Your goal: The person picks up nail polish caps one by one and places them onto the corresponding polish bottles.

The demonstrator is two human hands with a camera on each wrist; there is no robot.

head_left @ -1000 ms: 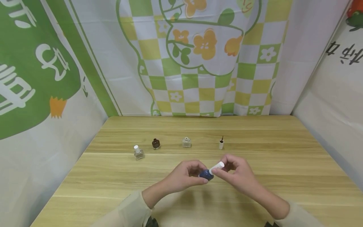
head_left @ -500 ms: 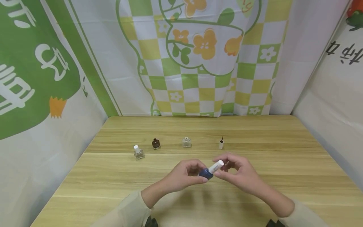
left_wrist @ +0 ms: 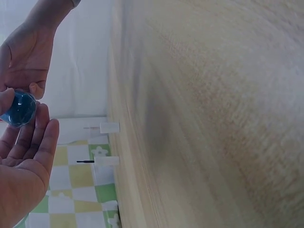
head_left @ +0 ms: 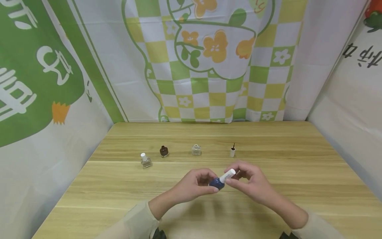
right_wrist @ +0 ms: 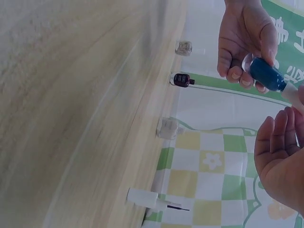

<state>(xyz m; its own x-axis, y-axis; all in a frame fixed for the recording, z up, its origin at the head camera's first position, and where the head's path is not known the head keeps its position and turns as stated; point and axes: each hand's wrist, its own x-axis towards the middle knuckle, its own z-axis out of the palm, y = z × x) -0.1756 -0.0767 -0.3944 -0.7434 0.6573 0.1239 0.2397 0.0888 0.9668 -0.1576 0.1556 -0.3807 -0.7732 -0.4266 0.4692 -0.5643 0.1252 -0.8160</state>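
Observation:
A bottle of blue nail polish [head_left: 216,183] is gripped between the thumb and fingers of my left hand [head_left: 191,186], above the table. It tilts so that its white cap [head_left: 228,175] points up and to the right. The thumb and fingers of my right hand [head_left: 253,184] pinch that cap, which sits on the bottle's neck. In the right wrist view the blue bottle [right_wrist: 266,73] lies across the left fingers [right_wrist: 244,40], its glass base at the palm side. The left wrist view shows only the bottle's rounded glass body [left_wrist: 20,109]; the cap is hidden there.
On the wooden table [head_left: 119,196] stand a capped clear bottle [head_left: 146,161], an uncapped dark bottle [head_left: 163,151] and an uncapped clear bottle [head_left: 196,150]. Farther right, a white brush cap [head_left: 232,152] stands brush up; the left wrist view shows a second white cap [left_wrist: 110,127] beside it.
The right fingers loosened and shifted slightly on the white cap, then closed on it again. The left hand and the bottle have barely moved.

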